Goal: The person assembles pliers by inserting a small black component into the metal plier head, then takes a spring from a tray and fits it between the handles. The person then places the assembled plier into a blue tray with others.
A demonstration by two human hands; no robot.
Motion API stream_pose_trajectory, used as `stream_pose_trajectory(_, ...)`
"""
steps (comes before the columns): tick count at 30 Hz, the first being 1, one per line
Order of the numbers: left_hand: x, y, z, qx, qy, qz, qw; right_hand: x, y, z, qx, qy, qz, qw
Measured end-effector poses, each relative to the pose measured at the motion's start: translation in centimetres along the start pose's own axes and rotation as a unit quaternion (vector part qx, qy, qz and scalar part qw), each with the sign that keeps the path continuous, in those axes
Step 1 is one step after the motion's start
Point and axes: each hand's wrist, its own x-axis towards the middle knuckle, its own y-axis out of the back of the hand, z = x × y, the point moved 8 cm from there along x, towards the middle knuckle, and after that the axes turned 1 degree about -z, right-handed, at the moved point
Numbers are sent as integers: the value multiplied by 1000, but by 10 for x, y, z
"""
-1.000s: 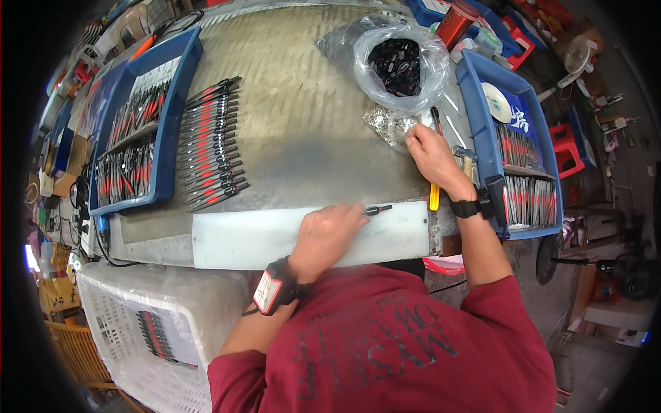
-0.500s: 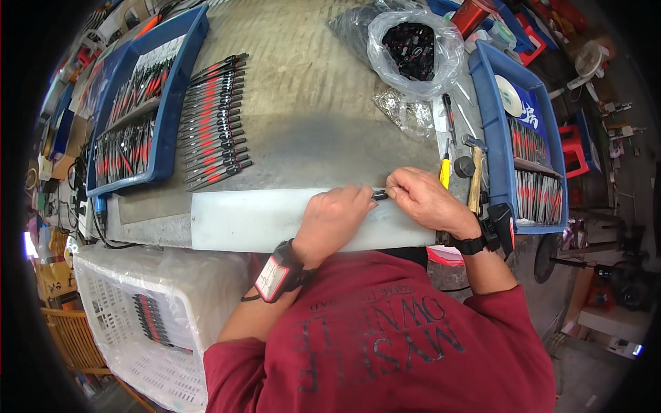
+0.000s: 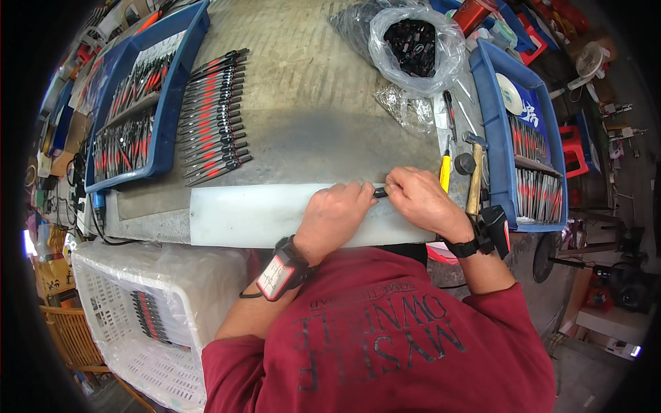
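Observation:
My left hand [image 3: 339, 213] and my right hand [image 3: 417, 196] meet over a long white board [image 3: 255, 213] at the table's near edge. Between their fingertips shows a small black part [image 3: 379, 193]; most of it is hidden, and its kind cannot be made out. Both hands are closed, pinching the part from either side. Left of them, on the table, lies a row of slim black-and-red pen-like tools [image 3: 213, 131], side by side. Beyond my right hand an open clear plastic bag [image 3: 451, 51] holds many small black parts [image 3: 410, 48].
Blue trays of black-and-red tools stand left [image 3: 180, 96] and right [image 3: 490, 117]. Near my right hand lie a yellow-handled screwdriver [image 3: 445, 172], a hammer [image 3: 474, 179] and a round black piece [image 3: 465, 163]. A white plastic basket [image 3: 117, 303] stands below the table at the left.
Both hands stay together over the board with only slight shifts of the fingers. The black part between them has turned a little. Nothing else has visibly moved.

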Motion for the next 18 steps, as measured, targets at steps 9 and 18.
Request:
stream_pose_trajectory(9,-1,-2,0,4,0,-4,1000,-3,9,-8,37,70,63,995)
stream_pose_trajectory(18,3,1,-3,-51,17,-7,999,0,10,1,87,42,27,995)
